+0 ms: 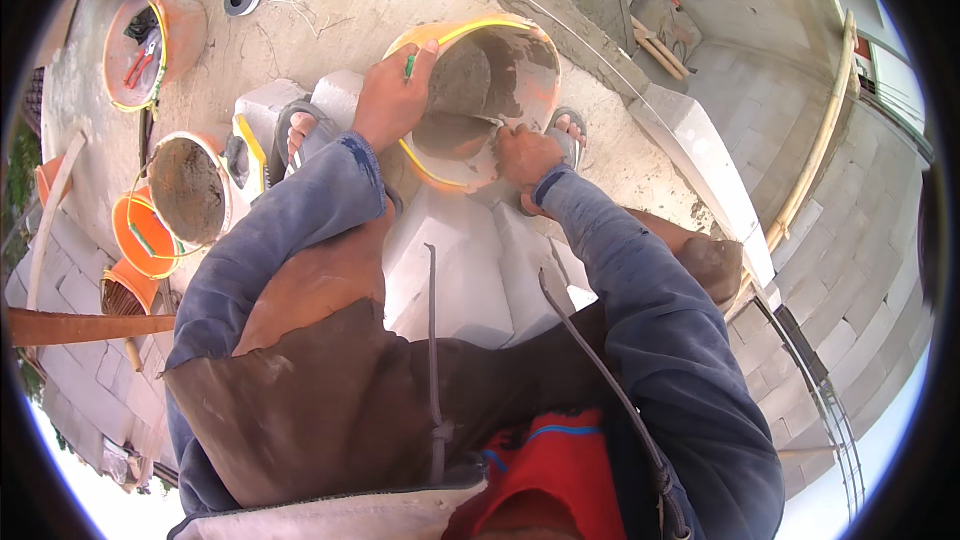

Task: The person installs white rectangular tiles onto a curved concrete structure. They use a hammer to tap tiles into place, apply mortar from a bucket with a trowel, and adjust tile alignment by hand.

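Observation:
An orange bucket (541, 80) with a yellow rim is tipped toward me between my feet, grey wet mortar (455, 135) lying inside it. My left hand (392, 98) is closed over the bucket's left rim, with a bit of green grip showing by the fingers. Low on the right side of the bucket's mouth, my right hand (527, 154) is closed in a fist. A thin pale edge shows beside its fingers, but what it holds is mostly hidden.
White blocks (450, 260) lie beneath me. To the left stand a mortar-coated bucket (188, 190), an orange bucket (140, 235), a bucket with red-handled tools (160, 55) and a yellow-edged float (248, 150). A string (540, 0) runs along the block course at right, near a bamboo pole (815, 155).

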Motion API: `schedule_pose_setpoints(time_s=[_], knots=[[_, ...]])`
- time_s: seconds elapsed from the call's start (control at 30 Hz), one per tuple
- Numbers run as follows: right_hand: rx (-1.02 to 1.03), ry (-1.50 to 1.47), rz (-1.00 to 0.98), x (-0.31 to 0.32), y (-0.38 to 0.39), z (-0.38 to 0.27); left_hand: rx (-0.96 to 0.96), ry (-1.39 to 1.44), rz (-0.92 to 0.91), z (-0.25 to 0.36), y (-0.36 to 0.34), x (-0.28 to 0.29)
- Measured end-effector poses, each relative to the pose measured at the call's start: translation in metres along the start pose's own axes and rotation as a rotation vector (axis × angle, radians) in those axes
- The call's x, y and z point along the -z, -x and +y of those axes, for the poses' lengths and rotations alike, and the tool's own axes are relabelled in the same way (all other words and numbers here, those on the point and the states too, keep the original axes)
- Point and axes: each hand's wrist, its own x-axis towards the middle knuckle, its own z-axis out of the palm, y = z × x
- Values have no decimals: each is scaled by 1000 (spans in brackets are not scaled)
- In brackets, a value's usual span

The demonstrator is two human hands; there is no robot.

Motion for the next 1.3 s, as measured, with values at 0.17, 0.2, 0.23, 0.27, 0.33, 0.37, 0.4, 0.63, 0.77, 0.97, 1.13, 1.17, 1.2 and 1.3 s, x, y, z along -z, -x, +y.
schedule_pose_setpoints(time_s=[0.17, 0.2, 0.23, 0.27, 0.33, 0.37, 0.4, 0.63, 0.77, 0.97, 1.13, 1.17, 1.2, 1.3], knots=[[34, -304, -73, -8, -17, -34, -57, -8, 96, -7, -10, -5], [8, -498, -156, 0, -18, -36, -69, -17, 96, -12, -10, -6], [-23, -694, -241, 18, -13, -37, -33, -18, 86, -7, -8, -4], [-56, -890, -326, 27, -9, -35, 3, -19, 75, -1, -6, -1], [13, -1214, -336, 3, -5, -9, 22, -13, 66, 9, -10, -2], [48, -1374, -336, -5, -2, 8, 15, -7, 63, 6, -13, -3], [62, -1364, -388, -1, 1, 23, 8, -6, 63, 3, -15, -3], [90, -1257, -319, 128, 77, 92, 12, -7, 70, -13, -20, -4], [-81, -1034, 30, 185, 86, 125, 22, -10, 74, -12, -19, -6], [-267, -450, 214, 188, -3, 172, 42, -38, 92, -29, -23, -10], [-453, 70, 96, 145, -27, 220, 66, -6, 25, -26, -26, -6], [-494, 128, 43, 138, -23, 228, 74, -11, 37, -27, -25, -6], [-538, 185, -9, 134, -15, 233, 79, -17, 46, -27, -24, -6], [-558, 212, 17, 128, 22, 242, 64, 21, 45, -21, -25, -7]])
